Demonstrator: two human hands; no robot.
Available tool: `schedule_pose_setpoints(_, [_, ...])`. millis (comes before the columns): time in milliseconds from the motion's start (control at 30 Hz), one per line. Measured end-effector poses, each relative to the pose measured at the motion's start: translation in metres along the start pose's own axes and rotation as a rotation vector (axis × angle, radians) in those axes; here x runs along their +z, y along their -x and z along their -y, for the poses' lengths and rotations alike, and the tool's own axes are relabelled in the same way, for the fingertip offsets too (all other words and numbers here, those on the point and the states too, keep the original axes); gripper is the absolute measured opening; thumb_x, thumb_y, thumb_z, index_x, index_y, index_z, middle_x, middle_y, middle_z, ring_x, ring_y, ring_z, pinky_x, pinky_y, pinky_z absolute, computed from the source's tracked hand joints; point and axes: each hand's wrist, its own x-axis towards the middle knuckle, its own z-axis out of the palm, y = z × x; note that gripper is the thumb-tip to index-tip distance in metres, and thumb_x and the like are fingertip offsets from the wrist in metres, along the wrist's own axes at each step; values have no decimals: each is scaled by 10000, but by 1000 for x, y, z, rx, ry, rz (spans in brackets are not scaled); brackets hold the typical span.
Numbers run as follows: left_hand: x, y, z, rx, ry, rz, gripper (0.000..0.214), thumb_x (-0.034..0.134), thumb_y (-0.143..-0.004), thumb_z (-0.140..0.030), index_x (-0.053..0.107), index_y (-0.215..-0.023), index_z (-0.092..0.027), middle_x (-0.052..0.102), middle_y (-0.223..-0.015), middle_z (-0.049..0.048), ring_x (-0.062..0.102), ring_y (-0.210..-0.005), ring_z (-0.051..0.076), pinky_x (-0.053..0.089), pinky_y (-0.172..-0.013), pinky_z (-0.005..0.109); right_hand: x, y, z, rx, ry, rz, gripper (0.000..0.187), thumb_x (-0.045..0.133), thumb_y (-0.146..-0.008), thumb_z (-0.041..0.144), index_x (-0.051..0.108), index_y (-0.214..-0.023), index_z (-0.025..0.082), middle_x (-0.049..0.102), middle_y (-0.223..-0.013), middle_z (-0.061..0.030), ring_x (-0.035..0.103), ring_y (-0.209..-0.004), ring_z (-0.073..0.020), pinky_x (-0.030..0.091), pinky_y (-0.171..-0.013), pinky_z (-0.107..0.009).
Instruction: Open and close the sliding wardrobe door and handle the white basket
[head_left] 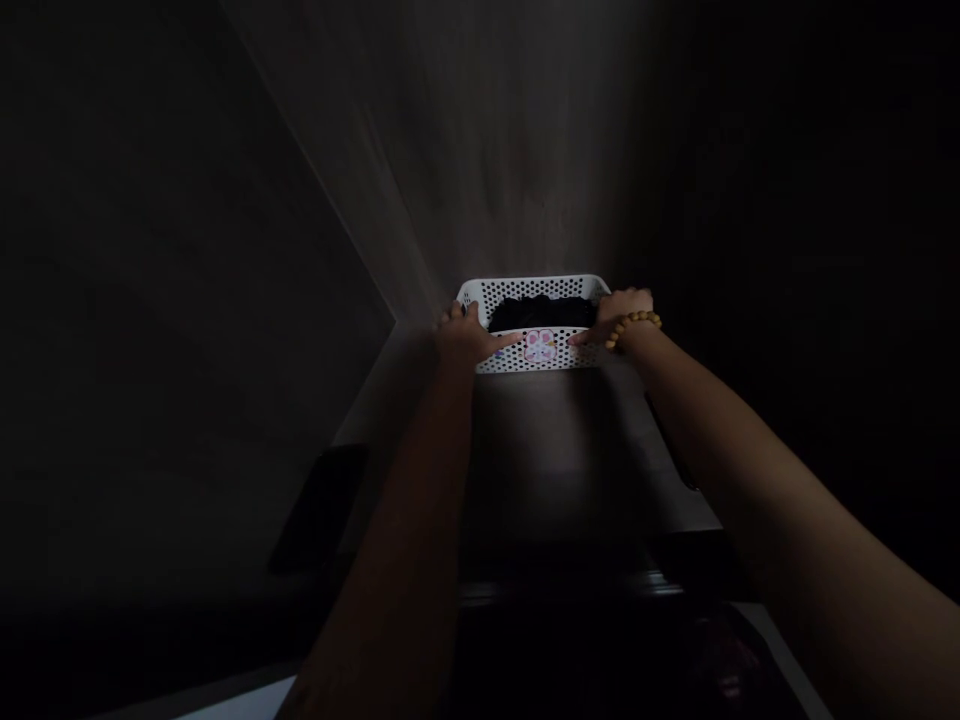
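A white perforated plastic basket (510, 367) with a pink flower-like sticker (540, 346) on its front stands against the back panel of a dim compartment. Black, soft-looking stuff (540, 312) lies inside it; I cannot make out what it is. My left hand (465, 335) grips the basket's left end, thumb along the front wall. At the right end, my right hand (619, 310) is closed around the side, its thumb also on the front. A beaded bracelet (634, 322) circles my right wrist.
The compartment's left wall (247, 250) and back panel (510, 150) rise close around the basket. In front of it runs the shelf surface (540, 430). Dark objects lie at its left (319, 505) and right, too shadowed to name. A metal strip (570, 588) crosses nearer me.
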Motion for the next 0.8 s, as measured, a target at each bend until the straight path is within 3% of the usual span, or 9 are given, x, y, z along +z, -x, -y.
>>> schedule_pose_setpoints(100, [0, 25, -7, -30, -11, -133, 1164, 597, -786, -884, 305, -1669, -184, 268, -1748, 212, 257, -1586, 466, 210, -1279, 645, -3, 7, 2, 17, 66, 14, 963, 603, -751, 919, 729, -1246, 103, 718, -1218, -259, 588, -1235, -445, 404, -1053, -590])
schedule_pose_setpoints(233, [9, 98, -8, -24, 22, -213, 1117, 628, -874, -694, 150, -1707, -124, 119, -1781, 225, 153, -1643, 402, 205, -1304, 575, -8, 22, 5, 36, 81, -28, 1037, 565, -776, 902, 634, -1407, 82, 681, -1306, -280, 496, -1344, -474, 286, -1139, -674])
schedule_pose_setpoints(367, [27, 186, 3, 20, 7, 52, 1024, 654, -862, -607, 256, -1693, -160, 216, -1765, 204, 215, -1629, 412, 272, -1283, 573, -15, 48, 10, 35, 66, -165, 1108, 576, -785, 866, 472, -1584, 106, 514, -1551, -283, 349, -1495, -505, 122, -1222, -737])
schedule_pose_setpoints(467, [35, 228, 10, 103, -39, 150, 856, 542, -929, -654, 408, -1642, -200, 305, -1741, 178, 240, -1626, 394, 215, -1308, 578, -15, 83, 23, -44, 43, -288, 1187, 691, -774, 763, 286, -1685, 119, 335, -1687, -275, 217, -1584, -498, 47, -1266, -719])
schedule_pose_setpoints(567, [29, 245, 11, 119, -76, 164, 787, 450, -973, -646, 432, -1635, -220, 338, -1730, 158, 248, -1629, 367, 197, -1315, 572, -2, 142, 40, -207, -99, -339, 1059, 676, -857, 632, 265, -1696, 134, 242, -1735, -256, 186, -1619, -454, 97, -1303, -661])
schedule_pose_setpoints(667, [15, 256, 6, 106, -108, 205, 816, 408, -984, -636, 374, -1662, -182, 281, -1739, 182, 224, -1635, 363, 198, -1312, 572, 16, 224, 42, -367, -284, -394, 902, 566, -938, 550, 285, -1693, 146, 263, -1737, -222, 213, -1632, -382, 208, -1321, -591])
schedule_pose_setpoints(733, [5, 265, 2, 109, -129, 232, 832, 377, -993, -633, 338, -1675, -158, 239, -1744, 193, 204, -1640, 353, 187, -1316, 563, 21, 283, 23, -435, -370, -543, 889, 547, -946, 528, 239, -1708, 190, 277, -1735, -197, 222, -1633, -364, 267, -1308, -603])
schedule_pose_setpoints(800, [-3, 278, -2, 100, -149, 262, 836, 327, -1011, -626, 302, -1686, -133, 190, -1753, 197, 170, -1648, 339, 163, -1324, 547, 12, 337, -17, -441, -411, -787, 907, 565, -944, 472, 158, -1723, 249, 276, -1735, -171, 255, -1621, -373, 306, -1283, -647])
